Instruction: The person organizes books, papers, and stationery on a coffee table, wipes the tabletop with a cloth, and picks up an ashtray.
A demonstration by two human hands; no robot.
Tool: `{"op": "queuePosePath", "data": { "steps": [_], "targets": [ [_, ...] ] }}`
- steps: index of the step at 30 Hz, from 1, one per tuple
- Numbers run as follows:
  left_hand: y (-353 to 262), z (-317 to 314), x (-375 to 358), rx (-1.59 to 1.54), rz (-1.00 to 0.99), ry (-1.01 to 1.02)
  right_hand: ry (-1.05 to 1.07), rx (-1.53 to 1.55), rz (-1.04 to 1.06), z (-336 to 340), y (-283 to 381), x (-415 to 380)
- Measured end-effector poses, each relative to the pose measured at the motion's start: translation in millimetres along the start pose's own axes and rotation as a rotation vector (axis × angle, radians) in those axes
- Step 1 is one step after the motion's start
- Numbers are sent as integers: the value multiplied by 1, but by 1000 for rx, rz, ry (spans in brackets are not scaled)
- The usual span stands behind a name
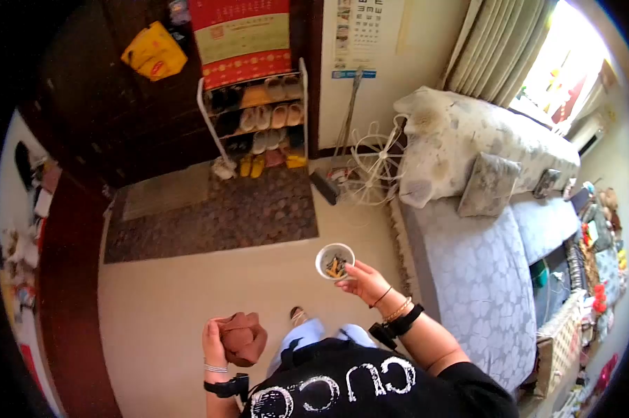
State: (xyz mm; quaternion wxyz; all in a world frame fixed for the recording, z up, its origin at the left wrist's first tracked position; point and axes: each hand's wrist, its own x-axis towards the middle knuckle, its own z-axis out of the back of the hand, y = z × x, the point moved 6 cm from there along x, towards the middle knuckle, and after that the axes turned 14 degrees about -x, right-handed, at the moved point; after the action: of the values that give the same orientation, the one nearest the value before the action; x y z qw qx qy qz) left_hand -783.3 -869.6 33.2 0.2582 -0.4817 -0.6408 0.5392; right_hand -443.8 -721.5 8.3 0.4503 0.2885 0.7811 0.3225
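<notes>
My left hand [214,343] is closed around a bunched reddish-brown cloth [243,340], low in front of my body. Its fingers are partly hidden behind the folds. In my right hand [365,283] is a small white cup [334,250], gripped at its near right side with the thumb at the rim. Yellowish and dark bits lie in the bottom of the cup; they resemble cigarette butts. The cup is held out over the tiled floor, well apart from the cloth.
Ahead is a dark patterned doormat [244,216] before a shoe rack [258,115] full of shoes. A white wire stand [382,157] is beside the sofa [468,258], which runs along my right and bears a cushion [488,182]. A dark red door [70,292] edges the left.
</notes>
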Motion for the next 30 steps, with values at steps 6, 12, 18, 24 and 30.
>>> {"op": "queuePosePath", "data": {
  "steps": [6, 12, 18, 24, 30],
  "targets": [
    [-23, -88, 162, 135, 65, 239, -142, 135, 67, 36, 46, 89],
    [-33, -154, 301, 171, 108, 311, -204, 207, 44, 61, 100, 215],
    [-36, -182, 411, 224, 167, 204, -81, 241, 114, 77, 174, 359],
    [-36, -194, 520, 362, 237, 166, -217, 239, 9, 100, 221, 465],
    [-51, -253, 637, 458, 275, 348, -475, 291, -36, 168, 191, 560]
  ]
}}
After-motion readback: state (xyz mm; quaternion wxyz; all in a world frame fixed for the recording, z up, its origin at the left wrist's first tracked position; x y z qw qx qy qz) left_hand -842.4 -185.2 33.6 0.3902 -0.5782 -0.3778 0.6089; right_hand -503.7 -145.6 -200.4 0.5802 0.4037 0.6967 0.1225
